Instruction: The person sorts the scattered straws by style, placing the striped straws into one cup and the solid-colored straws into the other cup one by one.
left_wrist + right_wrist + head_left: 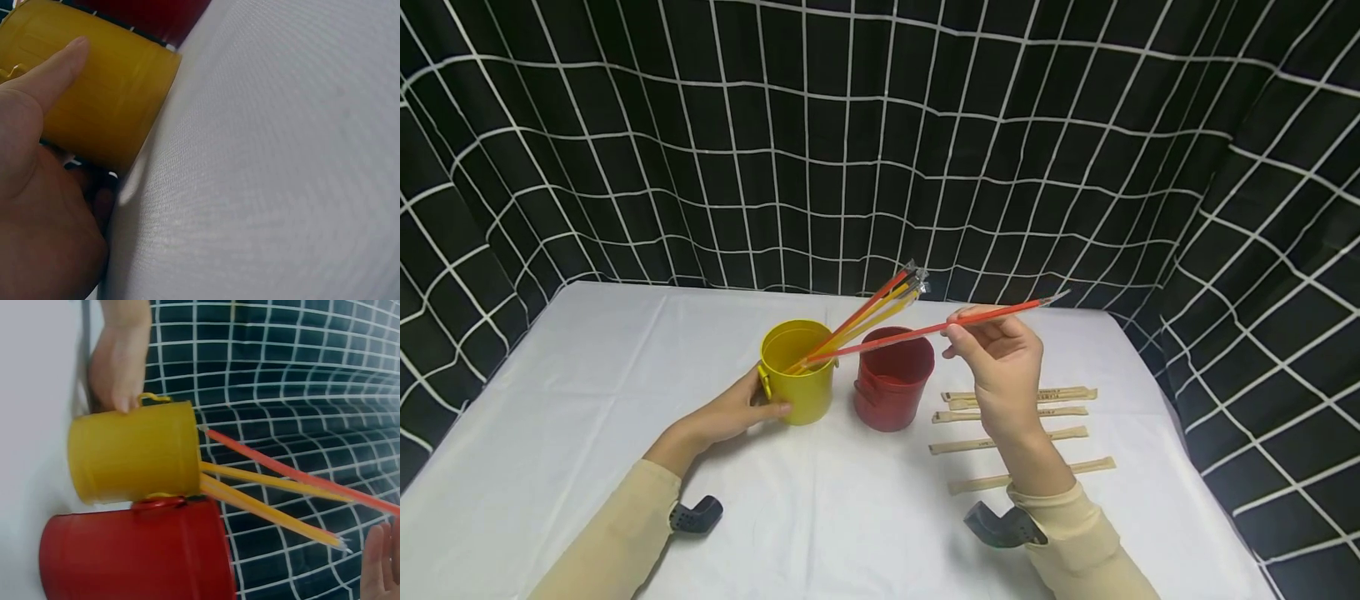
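The yellow bucket stands upright on the table, and my left hand grips its side. In the left wrist view the thumb lies along the bucket's wall, with the other fingers partly hidden behind it. My right hand pinches a red straw in clear wrapping, above and right of the red bucket. The straw's lower tip is at the yellow bucket's mouth; the right wrist view shows it near the rim. Several wrapped straws, red, yellow and black, lean rightward out of the yellow bucket.
Several paper-wrapped sticks lie in rows on the right, partly behind my right forearm. The red bucket stands close beside the yellow one. A white cloth covers the table, and black curtains with white grid lines surround it.
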The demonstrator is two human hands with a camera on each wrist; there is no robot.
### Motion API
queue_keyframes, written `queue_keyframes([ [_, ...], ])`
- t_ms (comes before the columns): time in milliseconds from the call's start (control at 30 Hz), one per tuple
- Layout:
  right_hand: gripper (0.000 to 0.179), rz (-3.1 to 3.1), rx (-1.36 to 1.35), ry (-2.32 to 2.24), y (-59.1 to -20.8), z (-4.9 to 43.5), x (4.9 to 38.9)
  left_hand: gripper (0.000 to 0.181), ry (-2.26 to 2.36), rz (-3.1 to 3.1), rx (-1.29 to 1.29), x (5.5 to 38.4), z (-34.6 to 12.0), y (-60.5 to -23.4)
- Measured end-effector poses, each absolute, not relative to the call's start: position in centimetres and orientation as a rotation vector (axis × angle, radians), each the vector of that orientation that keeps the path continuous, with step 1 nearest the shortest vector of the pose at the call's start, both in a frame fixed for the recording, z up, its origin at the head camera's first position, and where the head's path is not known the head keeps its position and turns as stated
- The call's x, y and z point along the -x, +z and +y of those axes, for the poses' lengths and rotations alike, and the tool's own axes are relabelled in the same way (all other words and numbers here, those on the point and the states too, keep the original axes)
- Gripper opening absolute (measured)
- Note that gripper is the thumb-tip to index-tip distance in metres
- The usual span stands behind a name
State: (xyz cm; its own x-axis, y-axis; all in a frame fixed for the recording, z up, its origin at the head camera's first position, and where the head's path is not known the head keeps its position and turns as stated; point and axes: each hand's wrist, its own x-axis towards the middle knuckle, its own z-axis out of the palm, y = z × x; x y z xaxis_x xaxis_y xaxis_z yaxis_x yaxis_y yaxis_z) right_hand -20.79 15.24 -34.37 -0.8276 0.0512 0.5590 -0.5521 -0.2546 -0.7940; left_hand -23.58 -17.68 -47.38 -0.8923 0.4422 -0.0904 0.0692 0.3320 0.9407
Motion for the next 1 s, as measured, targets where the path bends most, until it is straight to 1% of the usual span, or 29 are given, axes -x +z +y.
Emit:
queue_keyframes([
  [167, 0.027, -1.668, -0.641, 2.096, -35.3, 14.5, 21.0, 0.092, 1.581, 2.268, -0.461, 23.6, -17.7, -47.4],
  [400, 0.014, -1.798, -0.687, 1.980, -36.5, 13.2, 20.8, 0.092, 1.561, 2.276, -0.459, 23.6, -17.8, -47.4],
  [567, 0.015, -1.882, -0.722, 1.938, -36.9, 12.6, 20.7, 0.091, 1.565, 2.277, -0.468, 23.6, -17.8, -47.5],
  [700, 0.021, -1.962, -0.750, 2.005, -36.9, 12.7, 20.7, 0.090, 1.571, 2.274, -0.473, 23.6, -17.8, -47.5],
  [900, 0.048, -1.988, -0.739, 2.184, -36.5, 13.1, 20.6, 0.091, 1.585, 2.268, -0.480, 23.5, -17.7, -47.4],
  [1000, 0.050, -1.957, -0.693, 2.200, -36.3, 13.5, 20.7, 0.091, 1.582, 2.270, -0.474, 23.4, -17.6, -47.3],
])
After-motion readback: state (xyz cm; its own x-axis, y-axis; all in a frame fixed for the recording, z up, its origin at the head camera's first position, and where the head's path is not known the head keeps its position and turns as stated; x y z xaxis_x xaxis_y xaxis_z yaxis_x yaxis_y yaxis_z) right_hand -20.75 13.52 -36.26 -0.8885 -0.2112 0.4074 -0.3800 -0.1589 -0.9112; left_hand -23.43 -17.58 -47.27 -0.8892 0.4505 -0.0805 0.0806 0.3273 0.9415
